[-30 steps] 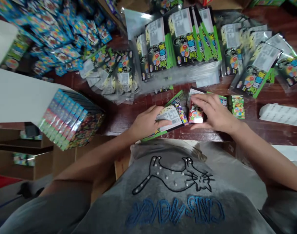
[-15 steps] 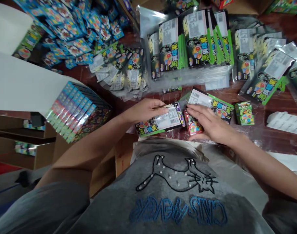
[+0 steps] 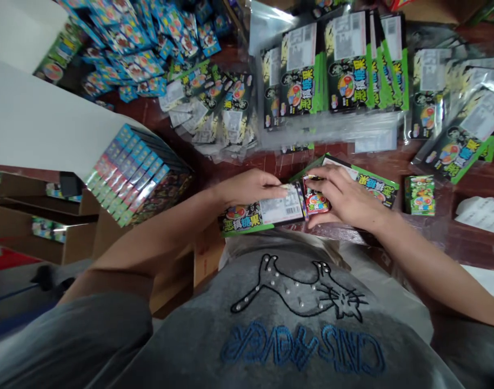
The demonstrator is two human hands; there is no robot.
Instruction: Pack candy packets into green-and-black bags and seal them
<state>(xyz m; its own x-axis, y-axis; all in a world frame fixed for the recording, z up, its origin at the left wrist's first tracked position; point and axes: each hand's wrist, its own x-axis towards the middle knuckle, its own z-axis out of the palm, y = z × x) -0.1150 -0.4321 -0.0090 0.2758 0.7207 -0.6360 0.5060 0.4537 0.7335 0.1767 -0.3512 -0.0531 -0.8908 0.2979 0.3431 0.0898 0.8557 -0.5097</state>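
My left hand point(image 3: 251, 188) is closed on a flat black-and-green printed packet point(image 3: 281, 208) with a white label, thumb on top. A sliver of purple shows at the packet's right end. My right hand point(image 3: 348, 200) grips a small red candy box point(image 3: 316, 202) between fingers and thumb, right up against that end. Whether the box has entered the packet I cannot tell. Under my right hand lies another black-and-green packet point(image 3: 379, 186), partly covered. A small green box point(image 3: 419, 194) sits on the table to the right of it.
Stacked packets in clear plastic point(image 3: 298, 81) spread along the back of the table. Many small blue packets point(image 3: 137, 48) are heaped at the back left. A block of colourful boxes point(image 3: 127, 175) stands on the left, near open cartons point(image 3: 77, 237). White paper point(image 3: 482, 213) lies far right.
My right hand has brought the red box left and straightened it against the packet's end. The background has shifted slightly rightward in view.
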